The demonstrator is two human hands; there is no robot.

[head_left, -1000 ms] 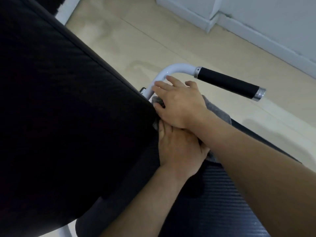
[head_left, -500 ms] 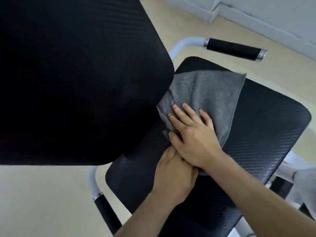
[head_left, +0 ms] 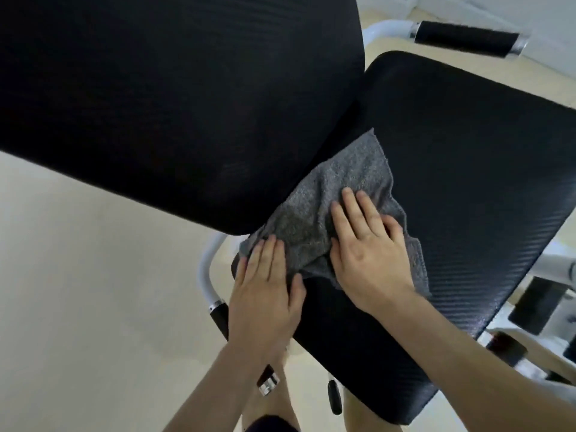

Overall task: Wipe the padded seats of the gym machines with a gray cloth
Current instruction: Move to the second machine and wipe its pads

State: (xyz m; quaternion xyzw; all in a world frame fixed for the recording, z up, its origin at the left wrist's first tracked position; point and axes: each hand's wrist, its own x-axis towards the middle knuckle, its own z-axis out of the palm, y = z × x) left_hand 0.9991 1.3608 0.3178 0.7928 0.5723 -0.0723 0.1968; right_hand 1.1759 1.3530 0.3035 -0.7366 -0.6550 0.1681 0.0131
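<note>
Both hands are flat and open on the gray cloth (head_left: pixel 330 213), pressing it onto the rear left part of the black padded seat (head_left: pixel 461 169), right where it tucks under the backrest pad (head_left: pixel 174 101); the left hand (head_left: pixel 268 294) pins the cloth's near corner, the right hand (head_left: pixel 367 247) bears down on its middle. Most of this seat lies bare to the right and front, so I'd judge the wiping only partly done, with other machines to follow.

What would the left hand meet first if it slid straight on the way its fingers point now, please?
Most likely the back pad. The left hand lies flat on the gray cloth, fingers pointing up-frame toward the pad's lower edge; depth is unclear, so it might pass underneath.
</note>
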